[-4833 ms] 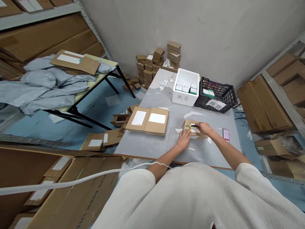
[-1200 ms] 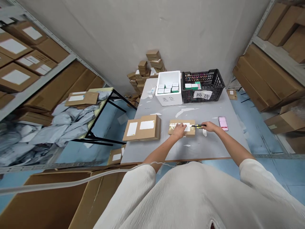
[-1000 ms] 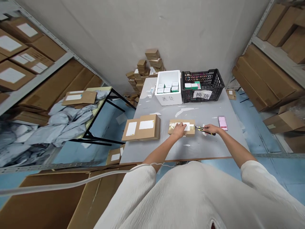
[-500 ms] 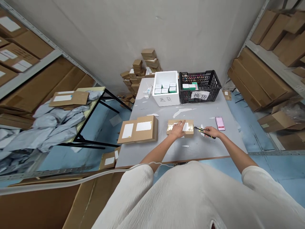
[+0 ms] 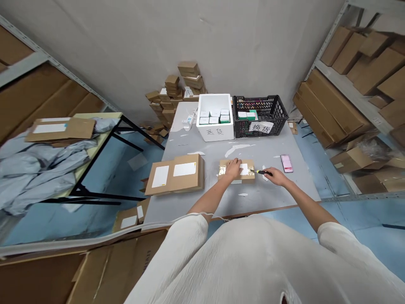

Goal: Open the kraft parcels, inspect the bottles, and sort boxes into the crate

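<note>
Plain grey wall [image 5: 202, 42] at the back, blue floor, and a grey table [image 5: 268, 150] right in front of me, with pale scuffed patches all over the top. So the small cardboard carton [image 5: 247, 165] is lying flat near my side of it, white label and shiny tape facing up. My left hand [image 5: 234, 169] is right on top of it, palm down toward the left half, fingers a bit spread, not really wrapped around anything. Most of the carton I can see pokes out to the right of that hand.

My right hand [image 5: 274, 176] is just off the carton's right end, closed around a black and yellow cutter [image 5: 261, 172]. The tip points left, over that end of the carton, but it's too small for me to tell if it's actually touching.

Other stuff: a pair of bigger labelled cartons [image 5: 177, 179] sits well to the left of my left hand, and a pink-screened phone [image 5: 287, 163] lies beyond my right hand, a bit further right. Toward the wall there's a white foam box [image 5: 216, 131] with small white and green boxes inside, and a black crate [image 5: 280, 124] just beside it on the right, handwritten signs on both
</note>
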The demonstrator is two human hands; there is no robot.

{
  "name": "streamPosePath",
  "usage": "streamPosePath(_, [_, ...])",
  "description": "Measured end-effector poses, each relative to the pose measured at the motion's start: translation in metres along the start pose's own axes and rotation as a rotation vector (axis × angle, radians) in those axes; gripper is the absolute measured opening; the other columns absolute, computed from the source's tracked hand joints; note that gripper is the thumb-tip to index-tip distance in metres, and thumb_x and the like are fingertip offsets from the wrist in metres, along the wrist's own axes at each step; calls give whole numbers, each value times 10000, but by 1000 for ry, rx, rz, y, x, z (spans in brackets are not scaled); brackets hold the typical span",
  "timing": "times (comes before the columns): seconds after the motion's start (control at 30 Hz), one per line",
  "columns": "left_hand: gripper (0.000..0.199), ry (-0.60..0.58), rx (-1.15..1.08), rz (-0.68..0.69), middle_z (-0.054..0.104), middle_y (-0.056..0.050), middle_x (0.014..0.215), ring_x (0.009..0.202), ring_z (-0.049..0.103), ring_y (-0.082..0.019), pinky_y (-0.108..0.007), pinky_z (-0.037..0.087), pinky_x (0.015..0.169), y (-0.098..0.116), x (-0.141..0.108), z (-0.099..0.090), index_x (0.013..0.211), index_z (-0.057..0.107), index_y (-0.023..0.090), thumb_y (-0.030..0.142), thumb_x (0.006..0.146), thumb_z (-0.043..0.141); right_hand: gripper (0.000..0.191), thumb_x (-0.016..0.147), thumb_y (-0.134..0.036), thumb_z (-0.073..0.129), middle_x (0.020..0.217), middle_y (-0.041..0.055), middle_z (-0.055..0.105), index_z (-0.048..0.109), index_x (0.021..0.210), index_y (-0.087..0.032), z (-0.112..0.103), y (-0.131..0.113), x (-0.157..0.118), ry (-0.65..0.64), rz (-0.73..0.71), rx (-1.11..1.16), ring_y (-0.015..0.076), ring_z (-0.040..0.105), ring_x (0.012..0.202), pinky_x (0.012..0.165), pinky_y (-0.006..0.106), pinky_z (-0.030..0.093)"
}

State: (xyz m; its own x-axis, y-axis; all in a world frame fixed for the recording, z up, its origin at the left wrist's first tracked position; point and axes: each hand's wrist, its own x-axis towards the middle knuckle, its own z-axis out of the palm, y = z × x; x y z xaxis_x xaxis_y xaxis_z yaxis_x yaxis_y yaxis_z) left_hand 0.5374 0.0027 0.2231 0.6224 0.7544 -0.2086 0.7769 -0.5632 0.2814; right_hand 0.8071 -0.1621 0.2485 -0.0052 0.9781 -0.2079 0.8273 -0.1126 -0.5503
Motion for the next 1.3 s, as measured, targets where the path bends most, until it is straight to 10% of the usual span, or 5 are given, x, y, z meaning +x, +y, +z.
streamPosePath(0.4, [464, -57, 29, -13, 605, -146, 1415, 1381, 496, -351, -472, 367, 1137, 6, 14, -9, 1378, 600, 272, 359, 958, 776, 412, 1041, -348, 629, 1302, 113, 747, 726, 1438, -298, 14, 0, 7, 33, 37, -208, 307, 650, 1236, 1088, 420, 474])
streamPosePath(0.77, [559, 119, 100, 90, 467, -231, 1656, 1487, 435, -372, -565, 282, 1227, 4, -5, 27, 1651, 408, 186, 243, 1102, 322, 393, 1042, -342, 619, 1261, 104, 758, 747, 1412, -299, 29, 7, 9, 113, 22, -128, 308, 675, 1210, 1072, 431, 520])
streamPosePath(1.3, [613, 138, 96, 50, 411, -226, 1727, 1528, 412, -387, -617, 266, 1246, 5, -12, 32, 1691, 407, 172, 278, 1119, 215, 422, 1040, -391, 587, 1284, 128, 746, 735, 1418, -275, 45, 24, 10, 214, -6, -37, 331, 645, 1208, 1062, 462, 507])
